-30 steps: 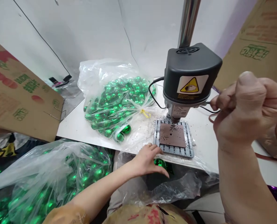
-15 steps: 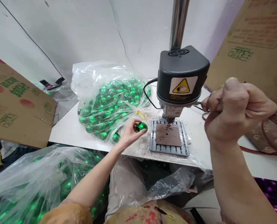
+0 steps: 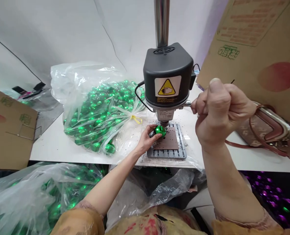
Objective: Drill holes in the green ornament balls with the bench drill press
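My left hand [image 3: 145, 142] pinches a shiny green ball [image 3: 160, 131] between thumb and fingers. The ball sits just below the chuck of a black drill press [image 3: 168, 70], over a brown board [image 3: 171, 143]. Whether it touches the bit or the board I cannot tell. Beneath the board lies a slotted metal base plate [image 3: 182, 143], strewn with dark shavings. My right hand [image 3: 222, 111] is closed in a fist around the press's feed lever [image 3: 187, 103], at the machine's right side. Most of the lever is hidden by the fingers.
A clear bag of green balls [image 3: 96, 111], with a yellow tie [image 3: 136, 119], lies left on the white table [image 3: 52, 147]. Another bag [image 3: 37, 195] is below it. Cardboard boxes [image 3: 10, 130] flank both sides. A handbag [image 3: 264, 127] stands right; purple balls [image 3: 269, 192] lie below.
My left hand has carried the green ball from beside the base plate to under the drill chuck. My right hand stays on the lever. The view has shifted to the right.
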The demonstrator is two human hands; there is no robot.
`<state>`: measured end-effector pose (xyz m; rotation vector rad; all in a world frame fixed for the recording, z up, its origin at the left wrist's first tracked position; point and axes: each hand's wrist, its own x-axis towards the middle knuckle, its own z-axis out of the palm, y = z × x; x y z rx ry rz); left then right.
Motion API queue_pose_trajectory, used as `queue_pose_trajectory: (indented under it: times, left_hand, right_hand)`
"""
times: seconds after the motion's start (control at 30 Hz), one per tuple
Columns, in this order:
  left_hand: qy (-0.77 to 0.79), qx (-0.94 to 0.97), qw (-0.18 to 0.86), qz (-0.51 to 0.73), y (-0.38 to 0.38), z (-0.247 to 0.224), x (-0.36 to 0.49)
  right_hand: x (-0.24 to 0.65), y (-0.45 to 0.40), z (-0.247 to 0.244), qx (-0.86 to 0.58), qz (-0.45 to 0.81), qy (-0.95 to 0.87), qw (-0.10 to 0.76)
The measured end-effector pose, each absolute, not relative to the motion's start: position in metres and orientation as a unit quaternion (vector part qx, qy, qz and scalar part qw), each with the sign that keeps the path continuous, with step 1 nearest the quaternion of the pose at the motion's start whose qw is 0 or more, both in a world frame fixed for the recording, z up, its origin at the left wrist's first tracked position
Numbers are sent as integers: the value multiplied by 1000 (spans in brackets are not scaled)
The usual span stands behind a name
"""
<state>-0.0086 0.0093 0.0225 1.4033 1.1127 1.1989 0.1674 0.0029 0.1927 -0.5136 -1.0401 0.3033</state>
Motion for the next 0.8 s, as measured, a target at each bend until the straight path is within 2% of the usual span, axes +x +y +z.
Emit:
queue_pose_trajectory:
  times: [0.3,0.67,0.8]
  left_hand:
    - [450,590,483,465,7,19,-6]
    - [451,644,407,464,6,8,0]
    - [423,650,415,475,1,7,1]
  right_hand:
    - [169,6,191,-247,150,-488,824]
    - [167,6,191,-247,135,-491,824]
    - [167,6,190,-243,133,-495,823]
